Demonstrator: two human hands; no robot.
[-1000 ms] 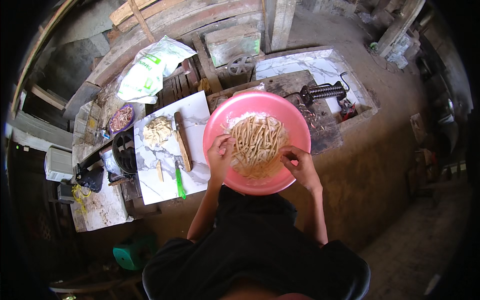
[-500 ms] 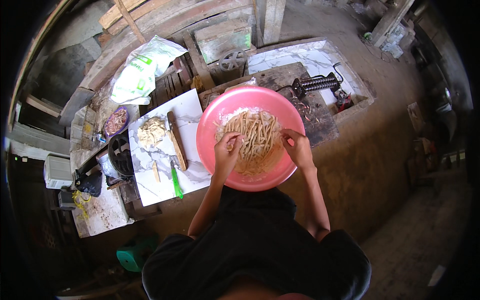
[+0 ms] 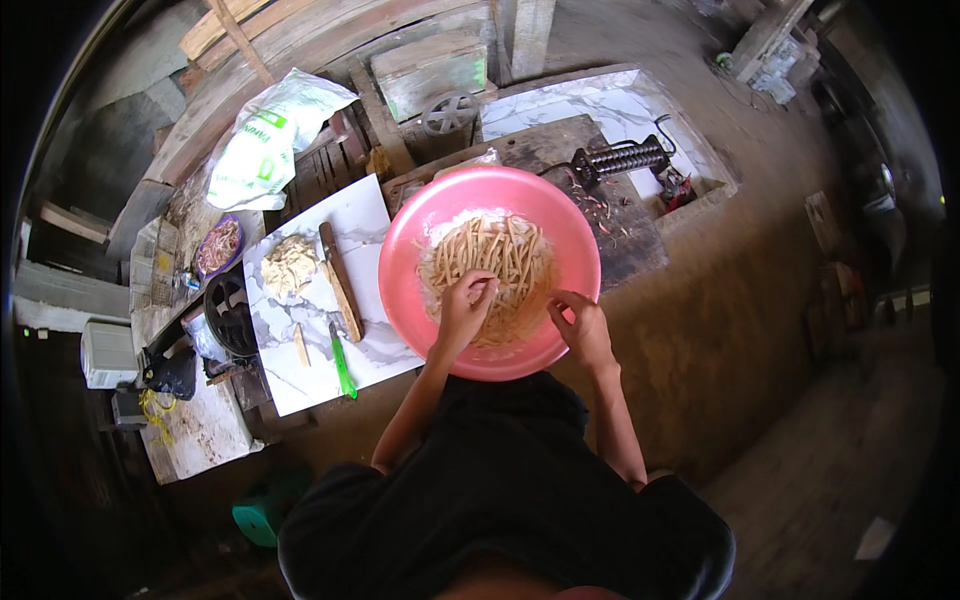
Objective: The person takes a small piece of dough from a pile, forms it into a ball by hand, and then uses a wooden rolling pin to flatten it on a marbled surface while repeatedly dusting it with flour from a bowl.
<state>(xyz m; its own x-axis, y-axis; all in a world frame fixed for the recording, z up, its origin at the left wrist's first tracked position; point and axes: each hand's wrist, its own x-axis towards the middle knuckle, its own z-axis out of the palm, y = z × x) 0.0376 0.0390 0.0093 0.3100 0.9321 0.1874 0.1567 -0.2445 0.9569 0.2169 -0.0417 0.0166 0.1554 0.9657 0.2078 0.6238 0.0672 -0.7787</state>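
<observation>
A pink basin sits in front of my body, its near rim against my dark shirt. Inside lies a heap of pale brown dough strips with white flour around them. Over the near left part of the heap is my left hand, its fingers curled together in a pinch. My right hand hovers at the basin's right inner side, thumb and forefinger drawn close. Whatever either hand's fingertips hold is too small or hidden to name.
Left of the basin, a marbled board bears a pale dough pile, a long wooden-handled knife and a green-handled knife. Beyond are a white plastic bag, a purple dish and a coiled black device.
My left hand has shifted rightward over the strips. My right hand has come nearer to me along the basin's right side. The whole view has swung slightly.
</observation>
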